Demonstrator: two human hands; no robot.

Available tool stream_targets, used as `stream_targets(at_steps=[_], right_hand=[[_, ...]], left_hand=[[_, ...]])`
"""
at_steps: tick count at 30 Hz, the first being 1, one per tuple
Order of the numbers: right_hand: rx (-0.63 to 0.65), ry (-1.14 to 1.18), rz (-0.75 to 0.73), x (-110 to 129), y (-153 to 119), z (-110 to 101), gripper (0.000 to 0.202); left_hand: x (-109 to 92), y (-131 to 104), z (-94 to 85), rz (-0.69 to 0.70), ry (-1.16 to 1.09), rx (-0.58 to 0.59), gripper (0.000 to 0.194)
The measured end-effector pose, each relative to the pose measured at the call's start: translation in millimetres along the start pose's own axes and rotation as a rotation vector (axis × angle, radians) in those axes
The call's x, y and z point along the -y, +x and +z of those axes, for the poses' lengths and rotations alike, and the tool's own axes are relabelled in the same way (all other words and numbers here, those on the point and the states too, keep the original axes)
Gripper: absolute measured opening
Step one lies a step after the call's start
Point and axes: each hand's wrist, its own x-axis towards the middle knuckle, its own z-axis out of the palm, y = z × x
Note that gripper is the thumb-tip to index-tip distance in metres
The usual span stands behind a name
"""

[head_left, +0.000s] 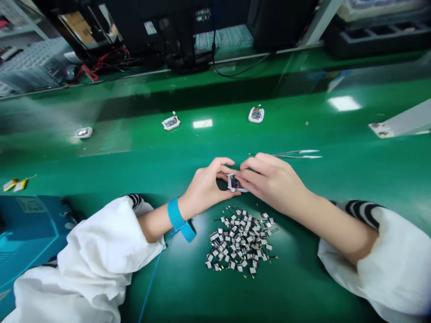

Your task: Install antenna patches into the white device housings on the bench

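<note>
My left hand [204, 185] grips a small white device housing [232, 181] between thumb and fingers. Dark electronic parts show inside its open face. My right hand [269, 179] is closed in a pinch at the housing's right side; its fingertips cover part of it, and whatever they pinch is hidden. Just beyond my right hand lie metal tweezers [298, 154], partly behind the knuckles. Below both hands, a loose pile of small square silver-and-black components with short leads [240, 240] is spread on the green work surface [182, 287].
Three similar open white housings [256, 115] sit apart farther back. A blue wrist strap [175, 214] with a cord is on my left wrist. Yellow battery-like pieces [20, 185] and a blue machine [27, 242] are at left. A monitor stand [188, 60] and white post [404, 119] stand beyond.
</note>
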Motion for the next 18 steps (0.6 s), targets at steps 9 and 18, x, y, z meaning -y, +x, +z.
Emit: stream_targets(at_steps=[9,18], right_hand=[[-0.083,-0.034,-0.342,-1.2,30.4,2.2,0.023],[0.149,0.137,-0.389,-28.1,151.9,15.3,0.032]], left_hand=[[0.6,-3.2,-9.1,0.017,0.041,-0.044,0.057],[34.1,-8.6,-99.0,-0.208,0.305,-0.514,0.045]])
